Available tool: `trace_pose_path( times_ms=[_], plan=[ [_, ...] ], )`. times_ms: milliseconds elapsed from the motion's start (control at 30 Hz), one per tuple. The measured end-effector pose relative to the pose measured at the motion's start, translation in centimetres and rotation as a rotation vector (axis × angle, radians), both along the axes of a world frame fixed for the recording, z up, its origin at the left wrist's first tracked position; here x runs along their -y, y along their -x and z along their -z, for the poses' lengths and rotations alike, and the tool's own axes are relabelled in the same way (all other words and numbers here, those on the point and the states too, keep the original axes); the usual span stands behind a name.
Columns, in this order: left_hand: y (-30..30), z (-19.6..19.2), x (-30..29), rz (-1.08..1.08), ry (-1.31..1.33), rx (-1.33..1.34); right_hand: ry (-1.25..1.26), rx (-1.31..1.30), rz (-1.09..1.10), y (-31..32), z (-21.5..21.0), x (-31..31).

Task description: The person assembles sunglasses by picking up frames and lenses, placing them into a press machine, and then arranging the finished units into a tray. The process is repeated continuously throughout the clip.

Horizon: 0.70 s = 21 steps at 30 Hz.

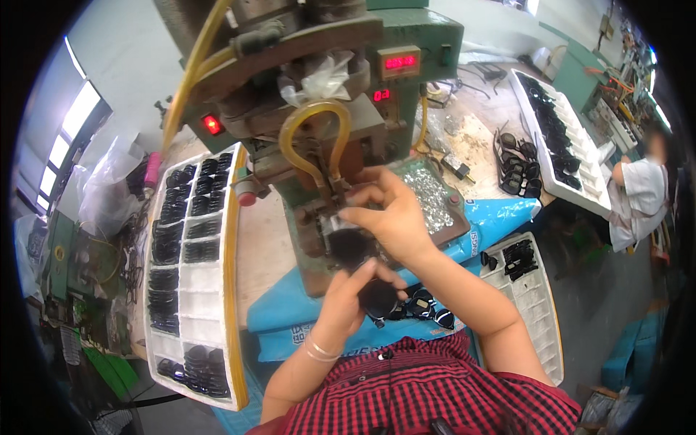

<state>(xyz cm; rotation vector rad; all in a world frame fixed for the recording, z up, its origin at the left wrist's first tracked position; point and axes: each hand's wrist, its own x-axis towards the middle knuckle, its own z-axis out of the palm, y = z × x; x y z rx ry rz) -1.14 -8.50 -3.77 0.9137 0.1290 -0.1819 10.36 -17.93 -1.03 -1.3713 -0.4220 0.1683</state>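
A pair of dark sunglasses is tilted at the front of a green bench press. My left hand is closed on its near side, thumb and fingers around the frame. The other dark lens lies up against the machine's working point. My right hand reaches in from the right, thumb and index finger curled together at the small metal fixture. Whatever sits between those fingertips is too small to make out. A yellow hose loop hangs just above the fixture.
A white compartment tray of dark lenses stands at left. Small shiny metal parts fill a tray beside the press. More sunglasses rest on blue plastic sheeting by my lap. Other trays stand right, with a person beyond.
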Motion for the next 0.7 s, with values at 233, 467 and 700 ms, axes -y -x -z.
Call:
trace_pose_path(
  times_ms=[233, 467, 700],
  plan=[
    [-3.4, -7.6, -6.5, -0.778, -0.707, 0.808, -0.194, -0.005, 0.063, 1.5, 0.7, -1.4],
    [-3.9, -8.9, -6.7, -0.756, -0.674, 0.785, -0.264, -0.101, 0.072, 1.8, 0.6, -1.4],
    [1.4, -5.4, -4.5, -0.585, -0.564, 0.814, 0.379, 0.426, -0.074, 2.1, -0.7, 8.4]
  ],
)
